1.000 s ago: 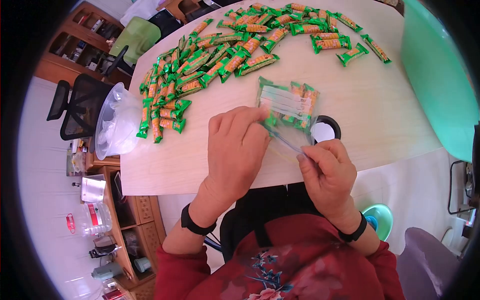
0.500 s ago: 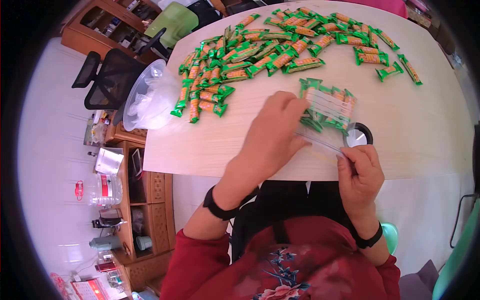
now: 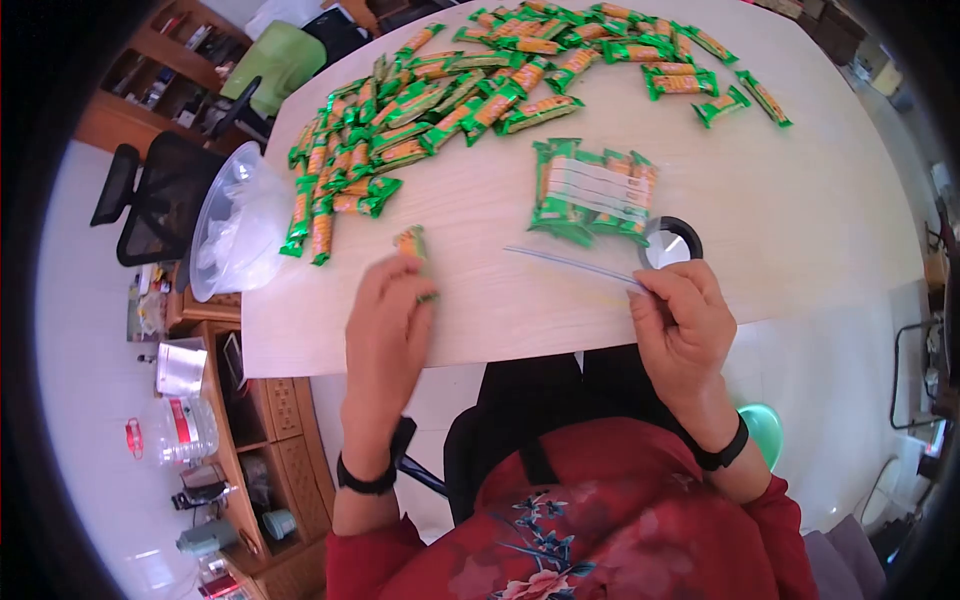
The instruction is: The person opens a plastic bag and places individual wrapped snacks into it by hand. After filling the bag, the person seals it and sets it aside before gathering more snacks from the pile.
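My left hand [image 3: 388,315] is over a wrapped bar [image 3: 411,243] at the near left of the bench [image 3: 770,205]. The hand is blurred, but its fingers look clamped across the bar, whose far end pokes out beyond them. My right hand [image 3: 655,290] pinches the right end of the zip strip [image 3: 570,265] on a clear bag [image 3: 598,187], thumb and finger together on it. The bag lies flat in the middle of the bench, its mouth towards me, with several bars inside under a white label. A black-rimmed round thing [image 3: 672,243] sits just beside it, on the right. The main pile of bars [image 3: 497,105] spreads across the far left, and a clear tub [image 3: 203,240] stands left of the bench.

I judge the step in hand to be picking up one bar while I steady the bag. Taking it there would call for a sideways carry to the right, with the strip's two edges parted; I can't tell whether they are apart now.
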The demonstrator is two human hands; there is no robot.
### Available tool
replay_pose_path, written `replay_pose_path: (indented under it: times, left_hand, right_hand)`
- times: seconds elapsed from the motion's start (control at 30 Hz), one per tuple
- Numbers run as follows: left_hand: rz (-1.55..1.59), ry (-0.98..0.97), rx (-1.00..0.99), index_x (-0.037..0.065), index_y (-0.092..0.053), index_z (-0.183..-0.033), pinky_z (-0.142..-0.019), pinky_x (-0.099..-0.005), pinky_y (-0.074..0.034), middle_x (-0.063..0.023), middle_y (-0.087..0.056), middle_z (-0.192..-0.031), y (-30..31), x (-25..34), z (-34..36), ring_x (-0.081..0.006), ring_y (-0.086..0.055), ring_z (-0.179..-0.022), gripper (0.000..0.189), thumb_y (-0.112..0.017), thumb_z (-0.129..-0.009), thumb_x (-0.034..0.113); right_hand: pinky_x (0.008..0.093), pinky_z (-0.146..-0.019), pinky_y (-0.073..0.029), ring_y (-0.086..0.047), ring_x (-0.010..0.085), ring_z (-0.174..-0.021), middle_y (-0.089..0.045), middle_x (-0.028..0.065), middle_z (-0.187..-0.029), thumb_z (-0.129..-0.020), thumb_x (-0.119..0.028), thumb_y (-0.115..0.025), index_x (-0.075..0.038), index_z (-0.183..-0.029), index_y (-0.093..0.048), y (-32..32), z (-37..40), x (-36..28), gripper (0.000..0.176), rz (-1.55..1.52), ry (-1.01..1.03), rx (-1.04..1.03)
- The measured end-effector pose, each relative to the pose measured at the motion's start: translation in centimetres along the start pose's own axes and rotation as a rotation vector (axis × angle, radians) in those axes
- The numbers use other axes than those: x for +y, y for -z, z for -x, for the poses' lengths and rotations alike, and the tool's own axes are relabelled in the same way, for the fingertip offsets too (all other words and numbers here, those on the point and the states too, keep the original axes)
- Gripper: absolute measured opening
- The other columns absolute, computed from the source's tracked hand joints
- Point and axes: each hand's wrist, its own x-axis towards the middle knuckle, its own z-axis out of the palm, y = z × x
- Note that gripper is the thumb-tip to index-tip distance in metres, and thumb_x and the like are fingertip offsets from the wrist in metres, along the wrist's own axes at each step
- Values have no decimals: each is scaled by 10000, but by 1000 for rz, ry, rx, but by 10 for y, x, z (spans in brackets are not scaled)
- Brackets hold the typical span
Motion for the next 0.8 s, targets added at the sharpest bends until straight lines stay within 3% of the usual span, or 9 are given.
replay_pose_path:
  times: [0.03,0.2,0.33,0.53,0.6,0.8]
  left_hand:
    - [12,-9,-8,12,-656,-985,-796,-348,-516,-163,-611,-1095,1,11,6,-310,-621,-964,244,-653,-757,-75]
    - [361,-431,-139,-26,-676,-931,-782,-375,-549,-151,-632,-1095,-9,54,17,-324,-626,-955,232,-683,-700,-2]
    - [369,-443,-193,-2,-689,-891,-719,-351,-552,-119,-653,-1067,-13,70,11,-303,-643,-921,227,-747,-675,-33]
    - [258,-521,-94,11,-683,-914,-709,-362,-552,-118,-658,-1074,-24,77,-12,-309,-639,-899,246,-720,-672,-3]
    - [180,-585,-53,-11,-647,-926,-715,-371,-490,-115,-612,-1125,-29,77,-21,-285,-601,-915,261,-656,-680,75]
    - [7,-539,-67,40,-670,-892,-701,-351,-470,-82,-654,-1035,-34,86,-46,-259,-623,-863,222,-683,-671,18]
  right_hand:
    - [284,-562,-481,-605,215,-656,-608,108,-827,-779,34,-723,-10,-924,-676,0,-1,-1,159,4,14,-2]
    - [277,-548,-479,-608,204,-645,-609,108,-827,-779,29,-733,-10,-921,-675,2,-3,-6,158,41,-20,-38]
    - [282,-543,-484,-612,203,-644,-608,101,-823,-780,24,-736,-19,-929,-676,2,-4,-5,167,37,8,-14]
    - [299,-546,-492,-618,222,-647,-607,93,-823,-780,-1,-741,-43,-943,-678,1,-2,-4,179,50,10,-9]
    - [303,-547,-494,-619,228,-647,-607,93,-824,-780,-7,-742,-50,-945,-679,2,-3,-4,182,59,11,-5]
    - [317,-542,-496,-623,244,-647,-601,99,-829,-775,-10,-744,-50,-945,-672,3,-2,-1,189,41,29,-15]
